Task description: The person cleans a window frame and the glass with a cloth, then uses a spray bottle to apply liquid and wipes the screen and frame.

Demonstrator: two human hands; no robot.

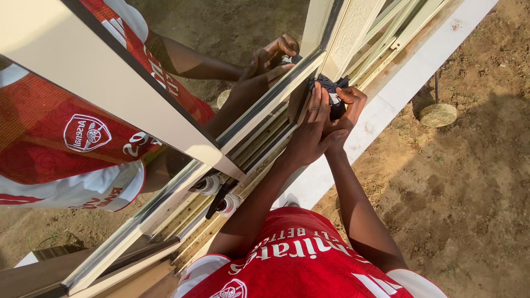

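A person in a red-and-white jersey presses a dark cloth (333,91) against the pale window frame (353,38), seen from above through a head-worn camera. The cloth sits at about one o'clock from the centre of the view, bunched where the frame meets the mirrored glass pane (232,33). The left hand (312,132) lies flat beside the cloth, its fingers (316,102) straight, close together and touching the cloth's edge at the frame. The right hand (349,107) curls around the cloth from the three o'clock side, fingers bent and holding the fabric. The glass reflects both hands and the jersey at ten o'clock. Spray nozzles (218,193) rest in the sill track (182,221) at seven o'clock. A white ledge (386,105) runs below the window, with bare brown earth (469,182) at four o'clock and a round stone disc (438,115) at three o'clock.
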